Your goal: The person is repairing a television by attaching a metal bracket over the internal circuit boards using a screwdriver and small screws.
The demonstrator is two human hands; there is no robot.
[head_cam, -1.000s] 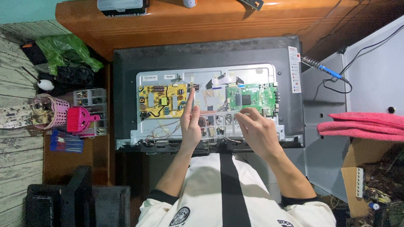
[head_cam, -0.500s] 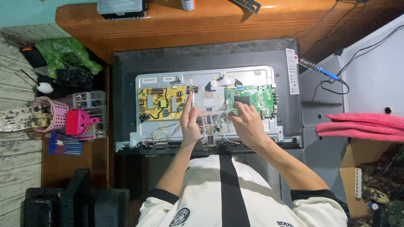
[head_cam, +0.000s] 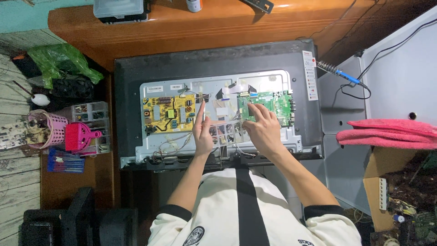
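Note:
A flat television (head_cam: 136, 77) lies face down with its back cover off, showing a metal chassis (head_cam: 282, 79). A yellow power board (head_cam: 168, 114) sits on the left of the chassis, a green main board (head_cam: 280, 102) on the right. My left hand (head_cam: 202, 130) rests on the chassis between the boards, index finger pointing up beside the yellow board's right edge. My right hand (head_cam: 263, 129) lies with fingers spread over the lower left part of the green board. Neither hand holds anything. White flat ribbon cables (head_cam: 234, 89) run above my hands.
A soldering iron (head_cam: 339, 73) with a blue handle lies right of the television. A folded red cloth (head_cam: 387, 133) lies further right. On the left stand a pink basket (head_cam: 43, 130), a pink brush (head_cam: 79, 136) and a clear parts box (head_cam: 91, 114). A wooden table (head_cam: 218, 23) runs behind.
My right hand has moved up and left, from the chassis below the green board onto the board itself. My left hand has stayed in place.

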